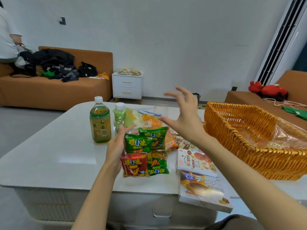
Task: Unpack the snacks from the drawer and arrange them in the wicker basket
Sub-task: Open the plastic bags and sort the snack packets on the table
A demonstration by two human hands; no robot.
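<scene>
L hand (117,148) flat, fingers straight, palm against left edge of snack packets (142,151). Pkt cluster's long axis runs near-to-far on table (49,155). R hand (184,117) spread wide in air, holds nothing. Wicker basket (265,163) at right.

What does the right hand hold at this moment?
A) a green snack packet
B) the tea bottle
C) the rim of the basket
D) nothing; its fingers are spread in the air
D: the right hand is raised above the table with its fingers spread and empty, apart from the green packets, the tea bottle and the basket.
</scene>
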